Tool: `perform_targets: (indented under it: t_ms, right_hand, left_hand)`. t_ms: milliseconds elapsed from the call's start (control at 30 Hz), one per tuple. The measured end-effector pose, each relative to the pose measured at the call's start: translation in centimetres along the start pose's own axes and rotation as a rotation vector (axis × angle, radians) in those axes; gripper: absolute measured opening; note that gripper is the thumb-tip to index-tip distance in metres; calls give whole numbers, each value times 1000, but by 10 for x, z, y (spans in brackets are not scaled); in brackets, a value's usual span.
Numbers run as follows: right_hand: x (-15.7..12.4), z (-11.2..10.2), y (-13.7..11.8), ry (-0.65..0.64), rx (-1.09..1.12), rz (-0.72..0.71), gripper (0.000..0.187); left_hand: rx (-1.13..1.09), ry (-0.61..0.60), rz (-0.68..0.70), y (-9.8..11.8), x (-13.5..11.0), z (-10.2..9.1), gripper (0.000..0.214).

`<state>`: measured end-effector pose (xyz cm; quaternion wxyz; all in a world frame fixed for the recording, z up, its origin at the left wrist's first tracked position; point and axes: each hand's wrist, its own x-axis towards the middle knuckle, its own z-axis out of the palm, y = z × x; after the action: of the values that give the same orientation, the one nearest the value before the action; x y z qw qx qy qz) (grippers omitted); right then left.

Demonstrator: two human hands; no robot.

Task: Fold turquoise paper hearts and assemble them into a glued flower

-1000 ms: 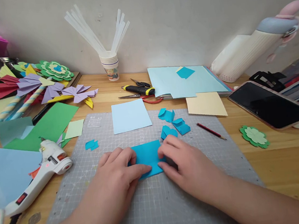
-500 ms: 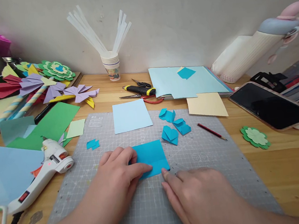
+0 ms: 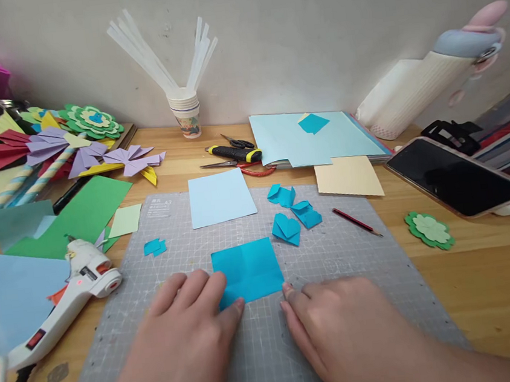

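Note:
A square of bright blue paper [image 3: 247, 269] with faint creases lies flat on the grey cutting mat [image 3: 372, 264]. My left hand [image 3: 191, 325] rests on the mat with its fingers spread flat, and the fingertips touch the paper's lower left corner. My right hand [image 3: 337, 328] lies flat too, its fingertip at the paper's lower right corner. Neither hand holds anything. Three small folded blue hearts [image 3: 286, 227] lie just beyond the paper.
A light blue sheet [image 3: 220, 197] lies at the mat's far edge. A glue gun [image 3: 65, 293] sits at the left, a pencil [image 3: 357, 222] and a phone [image 3: 456, 177] at the right. Scissors and a cutter [image 3: 235, 155], a cup of glue sticks [image 3: 185, 110] and paper flowers [image 3: 68, 144] stand behind.
Both hands have slid back off the blue paper toward me. The paper now lies fully uncovered as a square, with only my fingertips at its near corners.

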<state>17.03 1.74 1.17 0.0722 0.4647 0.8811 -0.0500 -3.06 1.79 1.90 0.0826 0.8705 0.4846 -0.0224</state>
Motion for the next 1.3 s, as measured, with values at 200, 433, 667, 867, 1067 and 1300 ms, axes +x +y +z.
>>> perform_targets:
  t_ms: [200,433,667,867,1067,1300]
  right_hand:
    - [0,2,0,12,-2,-7,19]
    - [1,9,0,106,-80,-105,19]
    - [-8,2,-1,148,-61,13,18]
    - [12,-2,8,149,182,218,17]
    - [27,9,19,135,878,288,30]
    - [29,10,13,169,1759,330,22]
  left_hand:
    - [81,-22,-32,-5,-11,-5,27]
    - [-55,132,-73,-1,7,1,20]
    - [-140,36,-11,-1,16,12,13]
    - [-372,51,-85,-8,15,18,11]
    - [-701,87,-191,-12,17,13,12]
    - [-504,408,-45,-8,10,6,17]
